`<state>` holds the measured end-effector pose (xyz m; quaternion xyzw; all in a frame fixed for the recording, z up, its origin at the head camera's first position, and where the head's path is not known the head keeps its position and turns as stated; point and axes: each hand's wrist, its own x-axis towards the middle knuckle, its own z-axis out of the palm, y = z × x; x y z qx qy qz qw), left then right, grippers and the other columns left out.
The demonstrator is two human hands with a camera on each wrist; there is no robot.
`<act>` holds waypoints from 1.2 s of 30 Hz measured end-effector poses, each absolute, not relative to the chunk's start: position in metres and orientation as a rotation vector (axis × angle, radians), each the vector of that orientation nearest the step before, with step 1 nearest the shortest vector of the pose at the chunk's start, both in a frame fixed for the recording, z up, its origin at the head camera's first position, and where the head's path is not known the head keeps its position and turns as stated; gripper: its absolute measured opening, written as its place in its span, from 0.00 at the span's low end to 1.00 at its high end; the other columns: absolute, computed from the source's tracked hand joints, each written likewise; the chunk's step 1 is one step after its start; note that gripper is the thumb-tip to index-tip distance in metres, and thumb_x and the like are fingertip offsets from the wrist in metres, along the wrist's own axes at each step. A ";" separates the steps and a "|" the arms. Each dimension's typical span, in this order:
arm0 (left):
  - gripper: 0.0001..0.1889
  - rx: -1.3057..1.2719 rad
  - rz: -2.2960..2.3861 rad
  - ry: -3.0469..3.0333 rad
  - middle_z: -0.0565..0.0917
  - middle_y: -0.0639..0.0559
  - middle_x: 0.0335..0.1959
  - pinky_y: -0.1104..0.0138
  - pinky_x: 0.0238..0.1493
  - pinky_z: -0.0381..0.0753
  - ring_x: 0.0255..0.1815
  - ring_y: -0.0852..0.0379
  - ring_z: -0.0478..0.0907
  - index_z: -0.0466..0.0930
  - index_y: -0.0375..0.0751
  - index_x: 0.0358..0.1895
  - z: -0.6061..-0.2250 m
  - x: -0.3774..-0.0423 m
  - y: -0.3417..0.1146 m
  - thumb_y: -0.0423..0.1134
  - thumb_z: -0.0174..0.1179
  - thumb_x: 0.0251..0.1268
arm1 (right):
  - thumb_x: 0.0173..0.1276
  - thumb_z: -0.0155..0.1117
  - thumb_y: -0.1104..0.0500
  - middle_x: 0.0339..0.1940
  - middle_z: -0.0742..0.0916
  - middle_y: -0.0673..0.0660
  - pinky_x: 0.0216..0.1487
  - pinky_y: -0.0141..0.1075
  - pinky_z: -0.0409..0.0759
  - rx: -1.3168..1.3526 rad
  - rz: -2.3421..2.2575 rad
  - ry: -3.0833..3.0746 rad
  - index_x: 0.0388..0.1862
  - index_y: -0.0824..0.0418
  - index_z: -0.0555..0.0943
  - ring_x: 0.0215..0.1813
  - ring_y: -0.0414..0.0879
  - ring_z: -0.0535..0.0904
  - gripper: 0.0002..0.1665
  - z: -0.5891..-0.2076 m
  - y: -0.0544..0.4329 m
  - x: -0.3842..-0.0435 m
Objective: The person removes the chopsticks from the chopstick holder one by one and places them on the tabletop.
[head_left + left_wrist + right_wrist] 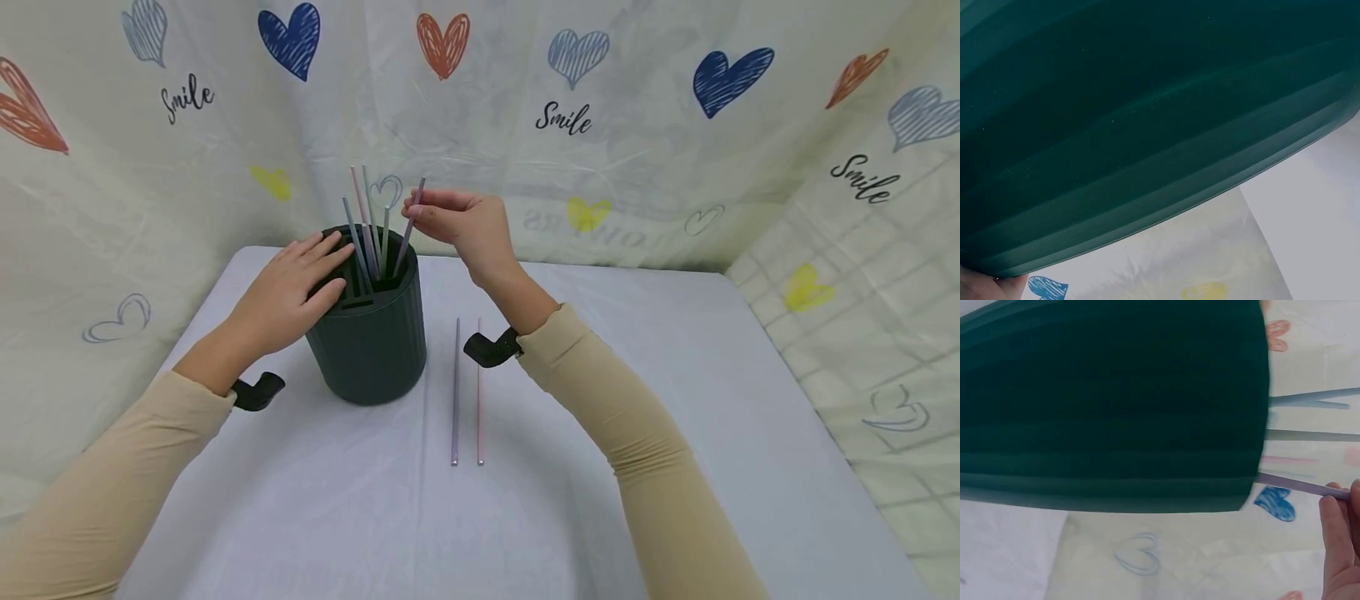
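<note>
A dark green ribbed holder [367, 354] with a slotted top stands upright on the table. My left hand [288, 287] rests on its rim at the left, fingers spread. At the holder's right side my right hand [472, 229] pinches a thin purple stick [406, 242] near its upper end, and the stick's lower end is inside the holder, hidden. Several other thin sticks [360, 217] in blue, pink and green lean in the same opening. The right wrist view shows the purple stick [1291, 482] between thumb and fingers; the holder's wall [1160, 125] fills most of the left wrist view.
Right of the holder, a purple stick [455, 392] and a pink stick [481, 417] lie side by side on the white-covered table [315, 517]. A curtain [495, 125] printed with hearts hangs behind the table's back edge.
</note>
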<state>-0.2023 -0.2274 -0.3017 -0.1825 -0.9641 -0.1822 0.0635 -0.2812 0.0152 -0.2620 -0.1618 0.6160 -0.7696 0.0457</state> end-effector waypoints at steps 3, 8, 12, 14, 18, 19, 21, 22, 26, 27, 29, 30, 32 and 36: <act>0.29 -0.559 -0.556 -2.913 0.55 0.41 0.81 0.43 0.81 0.43 0.83 0.39 0.45 0.58 0.40 0.77 -0.301 -0.202 -0.227 0.48 0.42 0.79 | 0.63 0.69 0.68 0.35 0.91 0.56 0.53 0.40 0.86 -0.533 -2.392 1.885 0.48 0.74 0.85 0.42 0.47 0.90 0.15 -0.251 0.018 -0.280; 0.29 -0.565 -0.570 -2.914 0.55 0.41 0.81 0.43 0.81 0.43 0.83 0.40 0.44 0.58 0.40 0.77 -0.301 -0.202 -0.226 0.48 0.41 0.79 | 0.62 0.69 0.70 0.36 0.91 0.57 0.54 0.40 0.86 -0.577 -2.483 1.844 0.48 0.76 0.85 0.41 0.46 0.90 0.15 -0.234 0.024 -0.276; 0.29 -0.568 -0.573 -2.914 0.54 0.41 0.81 0.44 0.81 0.43 0.83 0.39 0.44 0.58 0.40 0.77 -0.301 -0.203 -0.227 0.48 0.41 0.79 | 0.62 0.68 0.71 0.34 0.91 0.56 0.54 0.41 0.86 -0.622 -2.562 1.803 0.49 0.78 0.84 0.41 0.46 0.90 0.16 -0.223 0.028 -0.271; 0.29 -0.567 -0.574 -2.914 0.54 0.41 0.81 0.44 0.81 0.43 0.83 0.39 0.44 0.58 0.40 0.77 -0.301 -0.203 -0.227 0.48 0.41 0.79 | 0.62 0.68 0.72 0.34 0.91 0.55 0.53 0.42 0.86 -0.656 -2.595 1.788 0.49 0.79 0.83 0.41 0.47 0.90 0.16 -0.218 0.030 -0.268; 0.29 -0.565 -0.569 -2.911 0.54 0.41 0.81 0.44 0.81 0.43 0.83 0.40 0.44 0.58 0.40 0.77 -0.301 -0.204 -0.227 0.48 0.42 0.79 | 0.61 0.68 0.73 0.33 0.91 0.55 0.53 0.42 0.86 -0.692 -2.655 1.760 0.46 0.78 0.84 0.41 0.48 0.90 0.14 -0.209 0.036 -0.262; 0.29 -0.566 -0.567 -2.911 0.54 0.41 0.81 0.44 0.81 0.43 0.83 0.39 0.44 0.58 0.40 0.77 -0.300 -0.204 -0.227 0.48 0.42 0.79 | 0.61 0.68 0.74 0.33 0.91 0.56 0.53 0.42 0.86 -0.699 -2.668 1.756 0.46 0.78 0.84 0.41 0.48 0.90 0.13 -0.206 0.037 -0.261; 0.29 -0.568 -0.565 -2.910 0.55 0.41 0.81 0.44 0.81 0.43 0.83 0.39 0.45 0.58 0.40 0.77 -0.300 -0.204 -0.227 0.48 0.42 0.79 | 0.60 0.68 0.75 0.33 0.91 0.57 0.53 0.42 0.86 -0.697 -2.693 1.735 0.44 0.76 0.85 0.41 0.48 0.90 0.12 -0.202 0.041 -0.258; 0.29 -0.567 -0.565 -2.910 0.55 0.41 0.81 0.44 0.81 0.43 0.83 0.39 0.45 0.58 0.40 0.77 -0.300 -0.204 -0.228 0.48 0.42 0.79 | 0.60 0.68 0.75 0.33 0.91 0.57 0.53 0.42 0.86 -0.700 -2.701 1.727 0.43 0.76 0.86 0.41 0.49 0.90 0.12 -0.199 0.042 -0.257; 0.29 -0.564 -0.567 -2.914 0.54 0.41 0.81 0.44 0.81 0.43 0.83 0.39 0.45 0.58 0.40 0.77 -0.300 -0.204 -0.228 0.48 0.42 0.79 | 0.59 0.69 0.76 0.33 0.91 0.59 0.53 0.42 0.86 -0.701 -2.721 1.689 0.42 0.73 0.87 0.41 0.50 0.90 0.11 -0.188 0.051 -0.252; 0.29 -0.562 -0.568 -2.916 0.54 0.41 0.81 0.44 0.81 0.43 0.83 0.39 0.44 0.58 0.40 0.77 -0.300 -0.204 -0.228 0.48 0.42 0.79 | 0.59 0.68 0.76 0.33 0.91 0.59 0.53 0.42 0.86 -0.702 -2.724 1.684 0.42 0.73 0.87 0.41 0.51 0.90 0.11 -0.186 0.053 -0.251; 0.29 -0.560 -0.570 -2.921 0.54 0.41 0.81 0.44 0.81 0.42 0.83 0.39 0.44 0.58 0.40 0.78 -0.300 -0.203 -0.228 0.48 0.41 0.79 | 0.59 0.68 0.76 0.34 0.91 0.60 0.53 0.42 0.86 -0.704 -2.737 1.678 0.43 0.73 0.87 0.41 0.51 0.90 0.12 -0.180 0.059 -0.249; 0.29 -0.560 -0.571 -2.923 0.54 0.41 0.81 0.44 0.82 0.42 0.83 0.39 0.44 0.58 0.40 0.78 -0.300 -0.203 -0.228 0.48 0.41 0.79 | 0.59 0.68 0.76 0.35 0.91 0.60 0.53 0.42 0.85 -0.705 -2.750 1.668 0.43 0.74 0.86 0.42 0.51 0.90 0.12 -0.177 0.062 -0.248; 0.30 -0.564 -0.571 -2.928 0.53 0.41 0.81 0.44 0.82 0.42 0.83 0.39 0.44 0.57 0.40 0.78 -0.300 -0.203 -0.229 0.48 0.41 0.79 | 0.60 0.66 0.77 0.35 0.91 0.61 0.53 0.43 0.85 -0.703 -2.784 1.633 0.44 0.74 0.86 0.41 0.52 0.90 0.12 -0.172 0.068 -0.246; 0.30 -0.564 -0.576 -2.925 0.54 0.41 0.81 0.44 0.82 0.42 0.83 0.39 0.44 0.58 0.40 0.78 -0.301 -0.203 -0.230 0.48 0.41 0.79 | 0.61 0.64 0.78 0.35 0.90 0.63 0.52 0.44 0.85 -0.658 -2.882 1.517 0.45 0.75 0.85 0.40 0.53 0.90 0.13 -0.164 0.083 -0.244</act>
